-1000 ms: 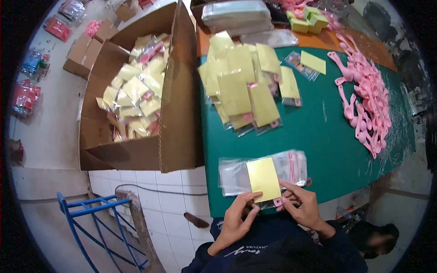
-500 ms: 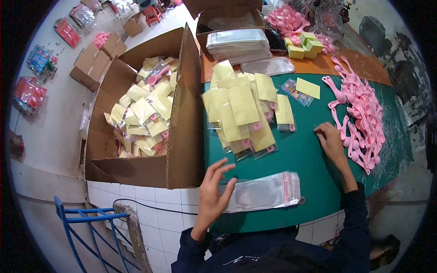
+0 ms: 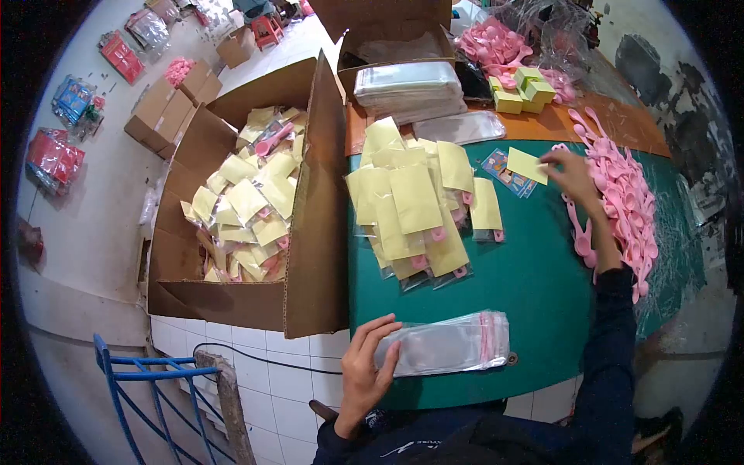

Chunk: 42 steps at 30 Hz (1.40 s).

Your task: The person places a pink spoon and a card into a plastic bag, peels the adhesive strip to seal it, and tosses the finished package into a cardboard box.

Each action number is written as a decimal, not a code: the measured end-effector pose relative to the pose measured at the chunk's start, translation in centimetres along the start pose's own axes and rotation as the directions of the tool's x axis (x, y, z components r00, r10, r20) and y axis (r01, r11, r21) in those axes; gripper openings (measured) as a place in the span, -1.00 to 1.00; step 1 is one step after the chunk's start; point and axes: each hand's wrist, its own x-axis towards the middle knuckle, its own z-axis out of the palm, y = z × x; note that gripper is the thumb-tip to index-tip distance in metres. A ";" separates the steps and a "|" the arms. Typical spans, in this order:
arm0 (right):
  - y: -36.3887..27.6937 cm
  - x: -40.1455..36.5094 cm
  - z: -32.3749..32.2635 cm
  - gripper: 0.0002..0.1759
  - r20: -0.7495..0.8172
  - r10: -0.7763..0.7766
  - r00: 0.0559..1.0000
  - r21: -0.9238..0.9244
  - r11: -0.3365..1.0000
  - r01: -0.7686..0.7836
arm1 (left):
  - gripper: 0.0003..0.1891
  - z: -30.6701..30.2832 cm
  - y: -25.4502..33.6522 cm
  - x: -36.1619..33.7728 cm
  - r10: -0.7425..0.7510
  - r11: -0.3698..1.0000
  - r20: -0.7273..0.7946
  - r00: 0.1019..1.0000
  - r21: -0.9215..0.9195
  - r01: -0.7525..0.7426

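Note:
My left hand has its fingers apart, thumb and fingertips at the left end of a stack of clear plastic bags near the table's front edge. Up at the back of the table, my right hand pinches the right edge of a yellow card, which overlaps a blue printed card. Right beside that hand spreads a heap of pink spoons. To the left lies a pile of bagged yellow cards, with pink handles showing at the lower ends of the bags.
A large open cardboard box beside the table holds many similar packets. At the back are stacked clear bags, small yellow blocks and more pink pieces. A blue metal frame stands at lower left.
My right hand has moved up and away from beside the spoons to the yellow card's edge. My left hand stays by the clear bags, its fingertips now lower over them. The view has shifted slightly.

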 end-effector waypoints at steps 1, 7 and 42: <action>-1.5 0.1 2.4 -0.71 0.005 -0.038 0.999 0.044 0.998 0.037 | -0.75 0.3 0.1 0.1 0.017 1.000 0.009 1.000 0.000 -0.017; -4.7 1.5 7.3 -0.83 0.049 -0.025 0.998 -0.014 1.000 0.026 | -0.74 0.1 0.6 -0.5 0.021 0.999 -0.006 1.000 0.028 -0.021; -6.4 -7.7 -3.8 -0.75 0.020 0.317 0.948 0.092 0.944 -0.318 | -0.86 5.7 -1.2 2.9 0.316 0.942 0.267 0.911 0.030 -0.335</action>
